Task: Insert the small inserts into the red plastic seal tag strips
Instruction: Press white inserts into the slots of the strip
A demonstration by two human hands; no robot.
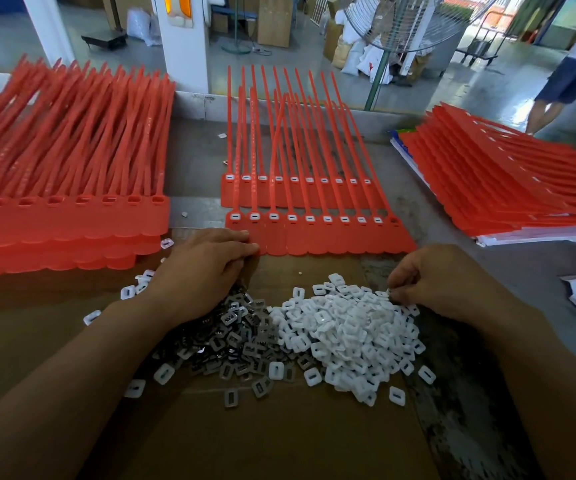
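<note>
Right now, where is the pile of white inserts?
In the head view, the white inserts lie centre-right on the cardboard, beside the grey metal clips, under the right hand.

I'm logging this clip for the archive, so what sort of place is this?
Most likely a factory assembly bench: big stacks of red seal tag strips, heaps of white plastic inserts and metal inserts, and a warehouse floor with cartons and an industrial fan behind.

Factory floor: stacked red seal strips (61,188), cardboard boxes (274,19), sacks (348,53), pedestal fan (404,26).
</note>
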